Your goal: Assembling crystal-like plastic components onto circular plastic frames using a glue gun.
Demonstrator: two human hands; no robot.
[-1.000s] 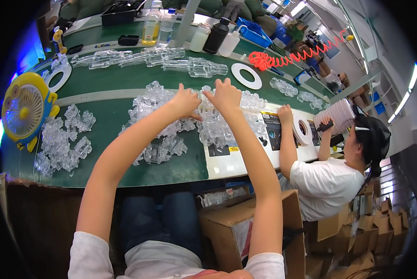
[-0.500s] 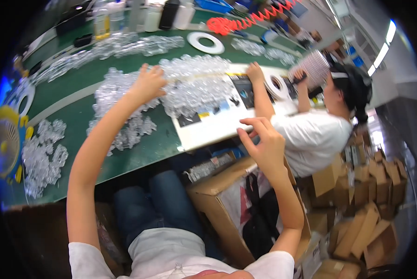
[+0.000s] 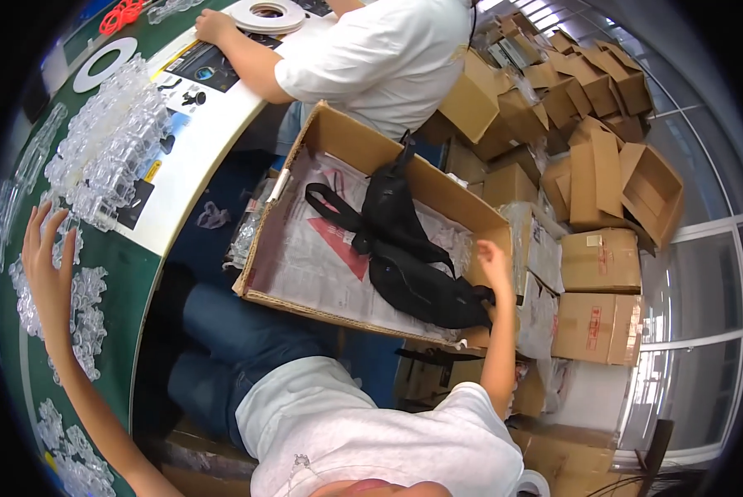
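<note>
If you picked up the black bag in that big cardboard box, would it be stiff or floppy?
Probably floppy: the black bag looks like soft cloth with bulging sides. The black strap would likely dangle, since it lies in a loose loop.

White-framed glass panels point(image 3: 694, 286) behind brown cartons point(image 3: 597, 327) (some open), blue floor point(image 3: 378, 369) below.

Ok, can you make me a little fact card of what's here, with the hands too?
Left hand: fingers spread, by clear plastic pieces; touching unclear
Right hand: at the right end of the cardboard box, near black bags; grip unclear
Box: open on top, black bags inside
Table: green top, white board, flat white ring
Neighbour: person in white shirt
</note>
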